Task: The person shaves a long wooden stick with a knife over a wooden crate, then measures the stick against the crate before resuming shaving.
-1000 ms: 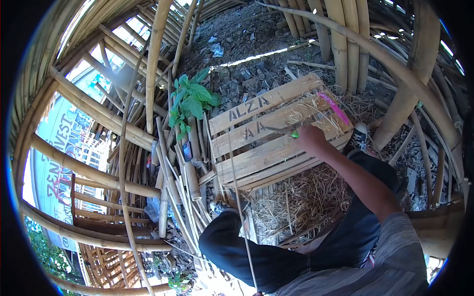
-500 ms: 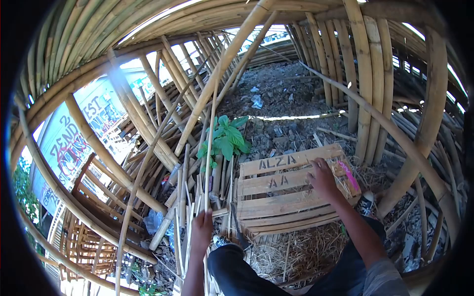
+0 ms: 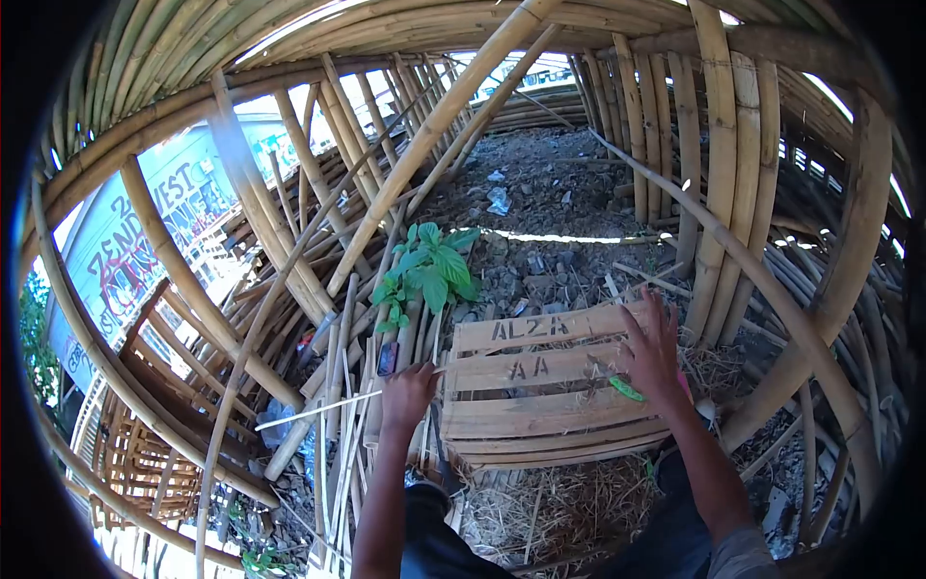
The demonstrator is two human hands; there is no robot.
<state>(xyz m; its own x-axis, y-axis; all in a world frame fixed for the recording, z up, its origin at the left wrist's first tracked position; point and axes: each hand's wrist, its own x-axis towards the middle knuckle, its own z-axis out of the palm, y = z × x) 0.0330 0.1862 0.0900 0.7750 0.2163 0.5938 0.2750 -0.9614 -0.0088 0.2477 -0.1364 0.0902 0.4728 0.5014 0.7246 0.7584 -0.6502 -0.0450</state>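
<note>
A slatted wooden crate (image 3: 555, 417), stencilled "ALZA AA", lies in front of my legs. My left hand (image 3: 409, 391) is closed around a thin bamboo stick (image 3: 318, 413), which juts out to the left beside the crate's left edge. Over the crate's upper right corner, my right hand (image 3: 656, 349) is open with its fingers spread, fingertips right at the top slat. A bright green piece (image 3: 626, 388) shows beside that wrist. Loose split strips (image 3: 340, 482) lie under the left forearm.
A leafy green plant (image 3: 429, 265) grows behind the crate. Dry straw (image 3: 550, 507) covers the ground between my legs. Slanting bamboo poles (image 3: 449, 121) cross ahead, with a long thin pole (image 3: 719, 220) at right. A small dark rectangular object (image 3: 388, 357) lies by the left hand.
The stick in my left hand has swung from upright to nearly level, pointing left. My right hand has spread its fingers at the crate's upper right corner. The view has shifted slightly.
</note>
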